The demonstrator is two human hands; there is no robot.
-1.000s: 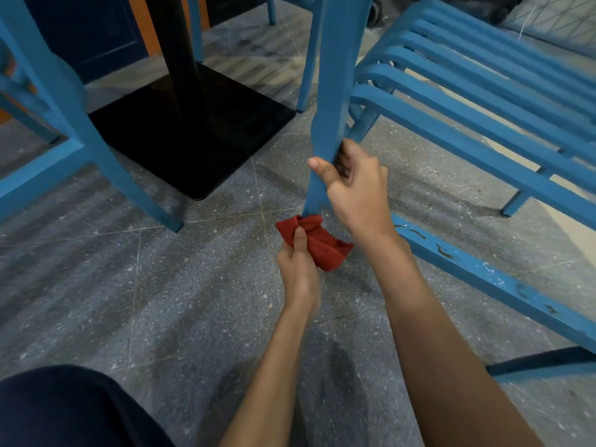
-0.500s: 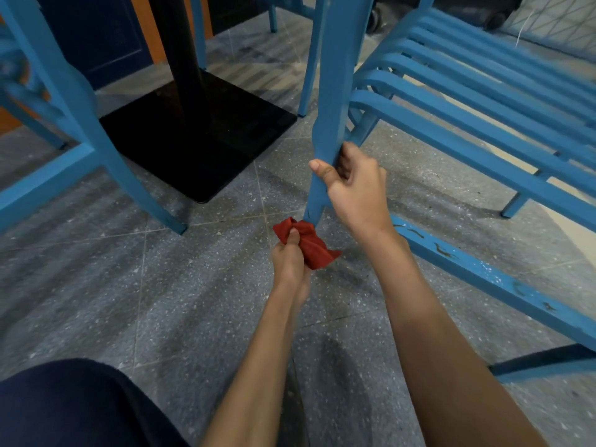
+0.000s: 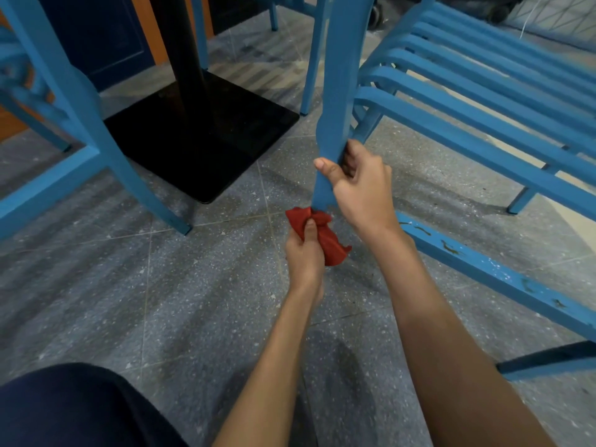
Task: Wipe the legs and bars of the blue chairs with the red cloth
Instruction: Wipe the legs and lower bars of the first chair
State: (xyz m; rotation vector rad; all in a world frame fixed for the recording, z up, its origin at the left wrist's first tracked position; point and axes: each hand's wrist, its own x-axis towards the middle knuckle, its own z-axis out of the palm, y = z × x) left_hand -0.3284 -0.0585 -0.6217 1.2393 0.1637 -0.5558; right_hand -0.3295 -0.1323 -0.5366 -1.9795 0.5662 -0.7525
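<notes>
A blue chair leg [image 3: 335, 91] runs down the middle of the view to the floor. My right hand [image 3: 361, 185] grips this leg a little above its foot, thumb on the near face. My left hand [image 3: 304, 250] holds the bunched red cloth [image 3: 322, 233] and presses it against the leg's foot at the floor. From that foot a chipped blue lower bar [image 3: 483, 269] runs away to the right. The chair's slatted blue seat [image 3: 483, 101] fills the upper right.
A second blue chair [image 3: 71, 101] stands at the left, its leg ending near the floor joint. Between the chairs sits a black table base [image 3: 206, 140] with a black post. The floor is grey speckled tile. My dark-clothed knee [image 3: 74, 411] is at bottom left.
My left hand has shifted the red cloth slightly around the foot of the leg. My right hand has kept its grip on the leg, and the view has tilted a little.
</notes>
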